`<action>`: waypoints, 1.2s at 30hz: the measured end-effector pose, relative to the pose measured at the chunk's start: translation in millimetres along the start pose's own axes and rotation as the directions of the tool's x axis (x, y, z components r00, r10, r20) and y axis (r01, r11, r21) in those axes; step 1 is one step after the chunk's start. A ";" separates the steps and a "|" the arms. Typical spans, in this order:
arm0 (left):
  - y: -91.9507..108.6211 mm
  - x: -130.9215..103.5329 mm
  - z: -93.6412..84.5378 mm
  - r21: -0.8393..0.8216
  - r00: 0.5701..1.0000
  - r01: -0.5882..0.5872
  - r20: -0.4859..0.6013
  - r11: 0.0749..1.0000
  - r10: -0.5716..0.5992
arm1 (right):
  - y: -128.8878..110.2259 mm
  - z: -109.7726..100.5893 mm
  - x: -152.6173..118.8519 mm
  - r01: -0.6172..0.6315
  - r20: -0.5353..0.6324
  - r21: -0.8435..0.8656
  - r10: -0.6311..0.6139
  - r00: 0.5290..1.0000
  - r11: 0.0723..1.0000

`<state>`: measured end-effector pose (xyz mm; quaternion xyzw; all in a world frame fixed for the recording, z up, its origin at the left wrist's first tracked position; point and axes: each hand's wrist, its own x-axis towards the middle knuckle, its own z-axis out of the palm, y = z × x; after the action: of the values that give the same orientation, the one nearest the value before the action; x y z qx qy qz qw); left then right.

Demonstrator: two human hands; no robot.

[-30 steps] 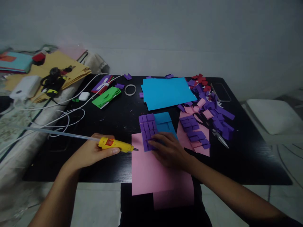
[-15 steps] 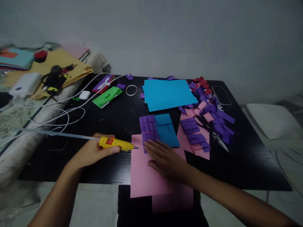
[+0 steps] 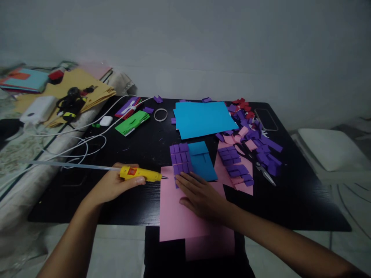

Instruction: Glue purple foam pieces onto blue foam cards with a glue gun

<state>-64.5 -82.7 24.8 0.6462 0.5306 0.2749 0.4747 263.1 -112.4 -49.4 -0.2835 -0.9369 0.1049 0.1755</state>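
Observation:
My left hand (image 3: 114, 188) is wrapped round a yellow glue gun (image 3: 142, 174), with a long clear glue stick (image 3: 78, 165) sticking out of its back. The gun's metal tip points right, just beside a panel of purple folded paper pieces (image 3: 181, 156). My right hand (image 3: 201, 193) lies flat with fingers stretched over the lower part of that panel, partly hiding it. Beneath are a pink sheet (image 3: 179, 220) and, to the right, a blue paper piece (image 3: 204, 166). Another pink sheet (image 3: 224, 173) bears purple folded pieces (image 3: 229, 155).
Scissors (image 3: 266, 175) lie right of the papers, near a heap of purple scraps (image 3: 257, 139) and a phone (image 3: 266, 119). Blue sheets (image 3: 205, 119) lie behind. Green paper (image 3: 132, 122), a tape ring (image 3: 160, 114) and white cables (image 3: 87, 136) are at the left.
The view has shifted slightly, so the tabletop things appear a little lower at the back. Both hands hold nearly the same pose and place relative to the papers.

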 end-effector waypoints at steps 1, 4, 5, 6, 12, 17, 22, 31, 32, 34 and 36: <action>0.4 -0.6 -1.2 0.000 1.000 0.002 -0.002 1.000 -0.002 | 0.2 -0.6 0.6 -0.001 0.003 0.002 0.001 1.000 1.000; 1.6 -1.6 -2.7 0.002 1.000 0.011 -0.028 1.000 -0.011 | 0.4 -2.5 2.7 -0.004 0.014 0.007 0.004 1.000 1.000; 1.9 -1.5 -2.4 0.012 0.999 0.011 -0.044 1.000 -0.011 | 0.1 -2.8 3.3 -0.008 0.018 0.008 0.008 1.000 1.000; 2.0 -1.0 -1.8 0.028 0.998 0.010 -0.064 1.000 -0.008 | -0.5 -3.1 3.6 -0.015 0.024 0.008 0.015 1.000 1.000; 0.1 6.0 4.0 0.101 0.972 -0.009 -0.231 0.995 0.032 | -6.0 -8.0 4.3 -0.052 -0.066 0.047 0.055 0.996 0.998; 0.3 13.4 7.1 0.024 0.942 0.051 -0.334 0.998 -0.040 | 5.4 -17.5 32.4 -0.157 -0.245 0.079 0.172 0.954 0.984; 5.4 18.7 10.3 0.003 0.909 0.009 -0.417 1.000 -0.007 | 24.2 -6.9 76.8 -0.288 -0.071 -0.025 0.286 0.956 0.957; -1.9 18.7 13.1 -0.086 0.904 -0.024 -0.427 0.996 -0.015 | 32.6 19.2 82.4 -0.289 0.013 -0.072 0.290 0.957 0.955; -2.5 19.7 14.1 -0.087 0.905 -0.027 -0.425 0.996 -0.013 | 32.6 19.3 81.9 -0.289 0.011 -0.073 0.291 0.957 0.954; -3.1 21.9 16.4 -0.092 0.908 -0.025 -0.418 0.995 -0.016 | 32.6 19.1 81.6 -0.291 0.013 -0.076 0.293 0.956 0.954; -3.3 23.5 18.3 -0.099 0.913 -0.020 -0.406 0.995 -0.022 | 32.3 18.7 81.9 -0.295 0.021 -0.079 0.297 0.955 0.952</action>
<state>-43.6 -66.4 11.0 0.5496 0.6036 0.4294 0.3862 208.2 -41.3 -54.1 -0.4252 -0.8899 0.0993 0.1318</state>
